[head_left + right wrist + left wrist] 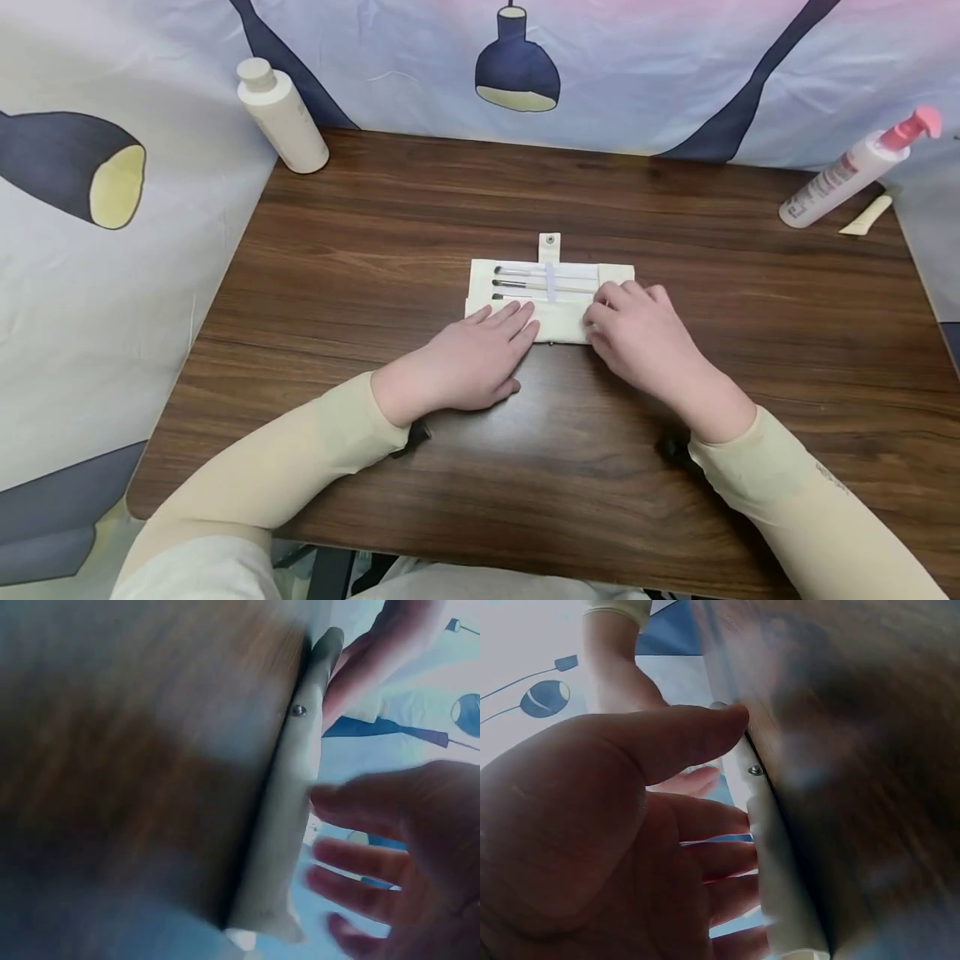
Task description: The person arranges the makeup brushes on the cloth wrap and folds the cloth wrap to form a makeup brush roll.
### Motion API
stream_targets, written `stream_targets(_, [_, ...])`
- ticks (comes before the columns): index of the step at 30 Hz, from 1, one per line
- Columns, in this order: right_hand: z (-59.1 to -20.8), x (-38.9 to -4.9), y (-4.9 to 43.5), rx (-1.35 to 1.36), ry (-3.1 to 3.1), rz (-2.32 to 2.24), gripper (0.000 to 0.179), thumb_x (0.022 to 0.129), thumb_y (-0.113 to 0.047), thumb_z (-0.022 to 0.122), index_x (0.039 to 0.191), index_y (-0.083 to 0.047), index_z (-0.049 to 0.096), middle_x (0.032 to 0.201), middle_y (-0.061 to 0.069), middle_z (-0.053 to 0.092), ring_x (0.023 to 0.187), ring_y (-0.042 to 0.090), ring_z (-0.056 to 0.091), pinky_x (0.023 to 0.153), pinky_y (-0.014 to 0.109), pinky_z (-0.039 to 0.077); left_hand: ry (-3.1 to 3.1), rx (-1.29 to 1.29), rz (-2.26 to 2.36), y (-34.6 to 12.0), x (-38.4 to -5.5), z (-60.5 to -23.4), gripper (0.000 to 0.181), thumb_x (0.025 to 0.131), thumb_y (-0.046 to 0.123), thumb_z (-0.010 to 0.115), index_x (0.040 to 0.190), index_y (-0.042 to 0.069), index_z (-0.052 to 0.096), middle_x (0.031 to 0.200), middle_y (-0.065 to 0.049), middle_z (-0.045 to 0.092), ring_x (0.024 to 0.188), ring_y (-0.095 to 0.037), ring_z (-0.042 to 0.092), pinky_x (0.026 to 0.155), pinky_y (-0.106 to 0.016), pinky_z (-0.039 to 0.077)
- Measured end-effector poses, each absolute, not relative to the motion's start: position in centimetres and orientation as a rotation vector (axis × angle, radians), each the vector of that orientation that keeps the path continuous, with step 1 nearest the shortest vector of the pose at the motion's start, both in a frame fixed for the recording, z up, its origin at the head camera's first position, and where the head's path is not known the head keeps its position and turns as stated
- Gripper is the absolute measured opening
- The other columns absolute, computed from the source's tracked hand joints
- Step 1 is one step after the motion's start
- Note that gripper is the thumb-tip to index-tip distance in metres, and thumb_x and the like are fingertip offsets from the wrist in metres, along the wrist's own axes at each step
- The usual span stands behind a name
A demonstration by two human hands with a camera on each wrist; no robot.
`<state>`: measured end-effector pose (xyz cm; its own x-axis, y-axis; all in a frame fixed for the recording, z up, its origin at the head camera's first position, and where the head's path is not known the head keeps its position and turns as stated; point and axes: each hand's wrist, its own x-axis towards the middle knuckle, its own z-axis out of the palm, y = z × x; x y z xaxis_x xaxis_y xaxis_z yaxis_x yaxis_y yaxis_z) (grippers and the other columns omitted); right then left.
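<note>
A cream fabric brush pouch (pixel 558 323) lies unrolled in the middle of the table, its lower flap folded up. Three slim makeup brushes (pixel 517 284) lie side by side in it under a pale band (pixel 551 283); the flap partly covers the lowest. A tab with a snap (pixel 550 242) sticks out from the far edge. My left hand (pixel 476 358) rests on the flap's left part, fingers extended. At the right end, my right hand (pixel 648 342) touches the pouch with bent fingers. In the right wrist view its thumb (pixel 341 799) meets the folded edge, apart from the fingers.
A white capped bottle (pixel 288 121) stands at the back left corner of the wooden table (pixel 360 250). Toward the back right are a pump bottle (pixel 843 179) with a pink head and a small cream tube (pixel 866 215). Printed fabric (pixel 420 67) hangs behind the table.
</note>
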<state>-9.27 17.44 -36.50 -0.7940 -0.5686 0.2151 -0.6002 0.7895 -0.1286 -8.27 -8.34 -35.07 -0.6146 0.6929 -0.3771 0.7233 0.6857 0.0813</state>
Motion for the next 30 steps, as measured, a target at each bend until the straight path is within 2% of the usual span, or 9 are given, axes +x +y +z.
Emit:
stream_targets(3, [-36.6, -9.1, 17.8, 0.958, -2.893, 0.330, 0.017, 0.085, -0.008, 0.080, 0.100, -0.008, 0.072, 0.101, 0.006, 0.065, 0.095, 0.031, 0.061, 0.076, 0.049, 0.051, 2.538, 1.113, -0.058, -8.5, -8.4, -35.1, 0.078, 0.102, 0.041, 0.061, 0.163, 0.005, 0.027, 0.172, -0.015, 0.017, 0.160, -0.029, 0.016, 0.130, -0.048, 0.021])
stream_targets(7, [-36.7, -8.9, 18.5, 0.964, -2.947, 0.346, 0.020, 0.084, -0.003, 0.082, 0.102, -0.006, 0.074, 0.109, 0.010, 0.063, 0.100, 0.034, 0.059, 0.076, 0.048, 0.056, 2.575, 1.135, 0.035, -8.8, -8.7, -35.2, 0.073, 0.100, 0.035, 0.064, 0.160, 0.007, 0.034, 0.170, -0.013, 0.027, 0.158, -0.028, 0.025, 0.128, -0.044, 0.026])
stream_targets(13, [-36.5, -8.2, 18.8, 0.975, -3.000, 0.295, 0.032, 0.080, 0.000, 0.082, 0.110, -0.007, 0.074, 0.119, 0.013, 0.059, 0.106, 0.036, 0.060, 0.075, 0.050, 0.058, 2.563, 1.124, 0.131, -9.2, -9.1, -35.1, 0.066, 0.099, 0.029, 0.067, 0.157, 0.011, 0.041, 0.167, -0.008, 0.035, 0.155, -0.024, 0.031, 0.122, -0.045, 0.039])
stream_targets(17, [-36.6, -8.1, 18.7, 0.981, -3.002, 0.266, 0.039, 0.080, 0.005, 0.075, 0.117, -0.004, 0.069, 0.119, 0.014, 0.058, 0.104, 0.037, 0.060, 0.077, 0.051, 0.057, 2.608, 1.119, 0.149, -9.4, -9.1, -35.1, 0.057, 0.100, 0.016, 0.063, 0.155, 0.014, 0.045, 0.164, -0.006, 0.041, 0.152, -0.024, 0.037, 0.118, -0.045, 0.044])
stream_targets(21, [-36.5, -8.4, 18.7, 0.950, -3.008, 0.223, 0.040, 0.080, 0.007, 0.066, 0.118, -0.005, 0.067, 0.117, 0.012, 0.059, 0.100, 0.037, 0.058, 0.072, 0.051, 0.056, 2.715, 1.126, 0.112, -9.8, -9.3, -35.3, 0.057, 0.095, 0.001, 0.061, 0.147, 0.020, 0.052, 0.146, -0.004, 0.056, 0.136, -0.025, 0.051, 0.101, -0.044, 0.056])
stream_targets(23, [-36.4, -8.6, 18.7, 0.932, -3.027, 0.203, 0.041, 0.079, 0.006, 0.066, 0.118, -0.007, 0.067, 0.116, 0.010, 0.060, 0.099, 0.036, 0.058, 0.069, 0.050, 0.055, 2.758, 1.116, 0.098, -10.0, -9.4, -35.3, 0.055, 0.092, -0.003, 0.062, 0.141, 0.021, 0.055, 0.132, -0.005, 0.058, 0.122, -0.027, 0.055, 0.088, -0.042, 0.058])
stream_targets(25, [-36.3, -8.8, 18.7, 0.925, -3.039, 0.212, 0.040, 0.079, 0.005, 0.067, 0.117, -0.007, 0.068, 0.114, 0.009, 0.061, 0.099, 0.035, 0.058, 0.070, 0.049, 0.055, 2.787, 1.101, 0.106, -10.2, -9.5, -35.3, 0.046, 0.095, -0.001, 0.061, 0.136, 0.020, 0.056, 0.120, -0.006, 0.057, 0.111, -0.027, 0.055, 0.078, -0.041, 0.058])
stream_targets(27, [-36.3, -9.1, 18.9, 0.937, -3.039, 0.255, 0.038, 0.080, 0.004, 0.067, 0.116, -0.005, 0.069, 0.114, 0.010, 0.063, 0.099, 0.035, 0.058, 0.075, 0.049, 0.055, 2.798, 1.077, 0.115, -10.3, -9.7, -35.4, 0.040, 0.098, 0.001, 0.058, 0.134, 0.017, 0.057, 0.117, -0.007, 0.057, 0.108, -0.029, 0.055, 0.076, -0.042, 0.057])
stream_targets(30, [-36.3, -9.6, 19.5, 0.954, -3.048, 0.380, 0.033, 0.085, 0.000, 0.066, 0.117, -0.003, 0.069, 0.113, 0.011, 0.066, 0.100, 0.034, 0.059, 0.083, 0.050, 0.053, 2.802, 1.022, 0.130, -10.5, -10.1, -35.5, 0.041, 0.099, 0.005, 0.054, 0.138, 0.016, 0.056, 0.126, -0.007, 0.059, 0.115, -0.029, 0.056, 0.083, -0.045, 0.059])
